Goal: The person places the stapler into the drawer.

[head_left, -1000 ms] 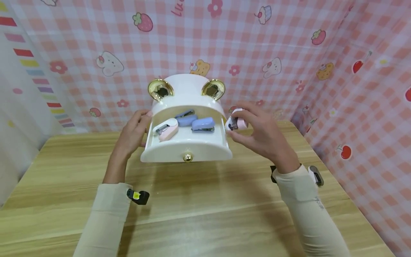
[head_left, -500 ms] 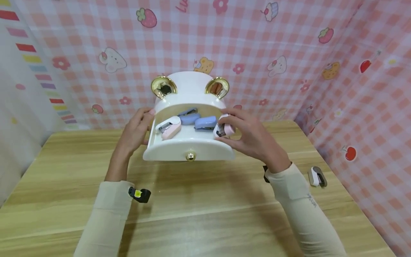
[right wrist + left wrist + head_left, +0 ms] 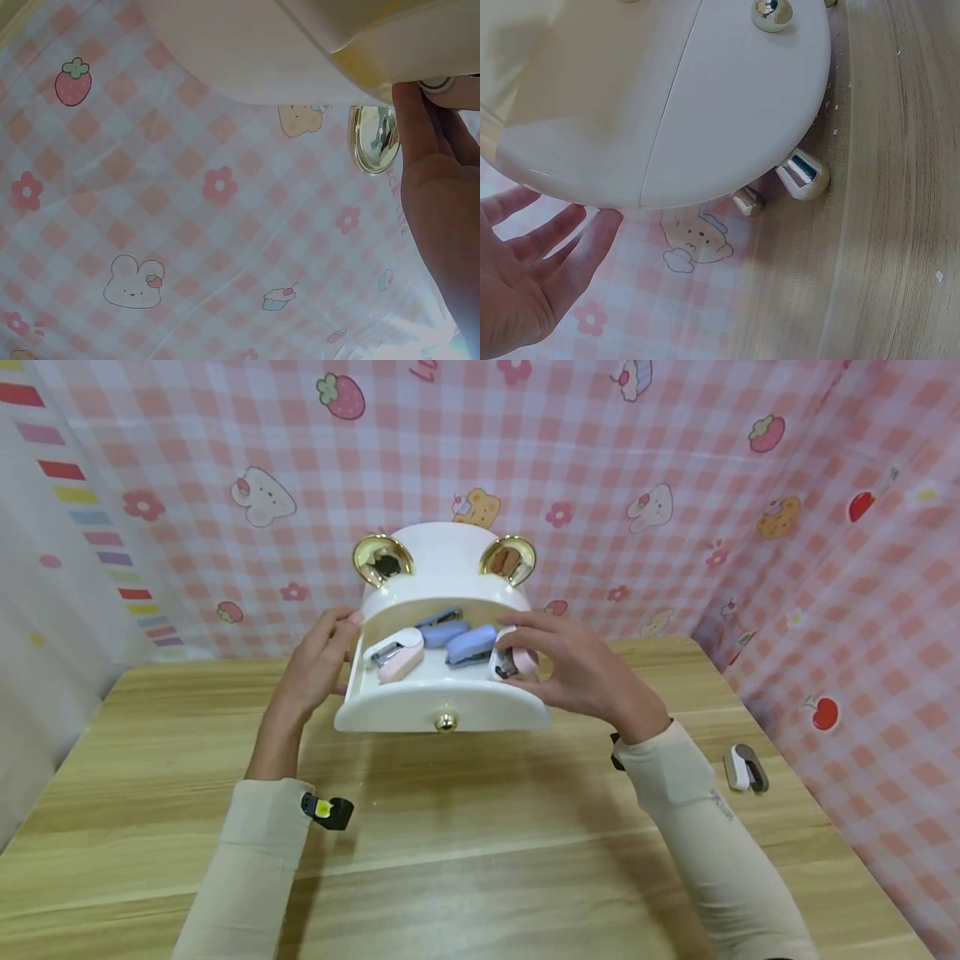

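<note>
A white storage box (image 3: 442, 556) with gold ears has its drawer (image 3: 390, 708) pulled out at the front. My right hand (image 3: 581, 668) grips a white and pink mini stapler (image 3: 522, 662) inside the drawer's right end; the fingers cover part of it. To its left lie a blue stapler (image 3: 471, 645), now tilted, another blue stapler (image 3: 444, 633) behind, and a second white and pink stapler (image 3: 397, 656). My left hand (image 3: 317, 660) rests against the box's left side. In the left wrist view its fingertips (image 3: 604, 221) touch the white side wall.
A white and grey stapler (image 3: 746, 768) lies on the wooden table (image 3: 450, 860) at the right. Pink checked cloth (image 3: 585, 460) hangs close behind the box and along the right side. Gold feet (image 3: 804, 174) hold the box up.
My right hand has carried the white and pink stapler leftward from outside the drawer into its right end. The blue stapler beside it has turned slightly. My left hand stays at the box.
</note>
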### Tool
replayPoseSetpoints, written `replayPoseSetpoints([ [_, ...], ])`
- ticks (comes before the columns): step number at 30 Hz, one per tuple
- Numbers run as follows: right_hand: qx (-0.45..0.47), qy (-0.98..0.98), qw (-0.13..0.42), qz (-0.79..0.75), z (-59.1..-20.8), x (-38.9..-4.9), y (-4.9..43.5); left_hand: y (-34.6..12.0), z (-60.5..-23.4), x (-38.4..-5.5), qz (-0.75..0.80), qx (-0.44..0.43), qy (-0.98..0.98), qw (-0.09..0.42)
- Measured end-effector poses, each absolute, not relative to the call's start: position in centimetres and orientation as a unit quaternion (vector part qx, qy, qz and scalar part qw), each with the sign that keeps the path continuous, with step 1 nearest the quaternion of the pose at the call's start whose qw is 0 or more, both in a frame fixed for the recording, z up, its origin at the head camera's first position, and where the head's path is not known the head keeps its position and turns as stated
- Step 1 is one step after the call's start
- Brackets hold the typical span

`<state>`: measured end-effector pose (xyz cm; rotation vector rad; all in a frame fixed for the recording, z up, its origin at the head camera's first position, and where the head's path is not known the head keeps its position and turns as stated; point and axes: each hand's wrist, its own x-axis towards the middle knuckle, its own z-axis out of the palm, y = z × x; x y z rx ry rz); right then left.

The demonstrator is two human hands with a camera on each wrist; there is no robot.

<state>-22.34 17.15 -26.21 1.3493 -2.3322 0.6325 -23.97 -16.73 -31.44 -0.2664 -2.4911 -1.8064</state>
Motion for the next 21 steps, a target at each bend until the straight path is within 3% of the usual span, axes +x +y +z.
replayPoseSetpoints([
  [21,0.496,-0.84,0.133,0.173,-25.2,-23.4,14.8,-16.6,-31.5,-23.8,-0.575,-0.085,-0.813,0.033],
])
